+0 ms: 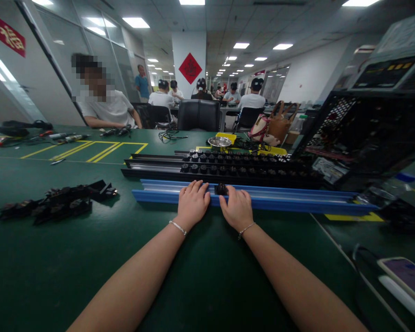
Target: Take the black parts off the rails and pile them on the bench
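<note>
A person's two bare hands work at a long blue channel (297, 204) lying lengthwise across a green tabletop (207, 276). The left hand (192, 203) is laid over the channel's near wall, its fingers together and reaching inside; whether it grips the wall cannot be told. The right hand (237, 205) is partly curled at the same wall, thumb toward the near side and fingertips beside a small black component (222, 189); whether it pinches that piece or only touches it is unclear. The component sits in the channel, between the two hands. Just beyond, black channels (152, 174) run roughly parallel, with rows of rounded black parts (202, 170) along them. A shiny metal bowl (219, 141) stands farther back. Black strip-like pieces (62, 203) lie in a cluster to the left, while a phone (406, 274) rests near the right edge. Across the table, a person in a white shirt (105, 108) sits.
</note>
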